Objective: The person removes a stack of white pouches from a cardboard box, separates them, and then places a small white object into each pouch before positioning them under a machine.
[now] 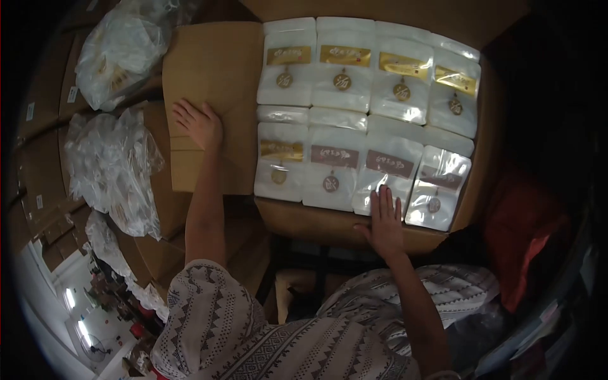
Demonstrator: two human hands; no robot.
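Note:
A large open cardboard box [354, 221] stands before me, packed with white plastic pouches [342, 82] laid in two rows. Some pouches carry gold labels, others brownish-pink ones, each with a round emblem below. My left hand [201, 124] lies flat on the box's left flap [215, 69], which is folded outward. At the front row, my right hand [385, 221] rests with fingers stretched over the lower edge of a pouch with a brownish-pink label [389, 166]. Beside it on the right lies a tilted, shiny pouch [437, 190]. Neither hand grasps anything.
Clear plastic bags [114, 171] with pale contents stand in cartons at the left, with another bulging bag [123, 54] behind. Stacked brown cartons [41, 161] line the far left. Red cloth [519, 234] hangs at the right, near the box.

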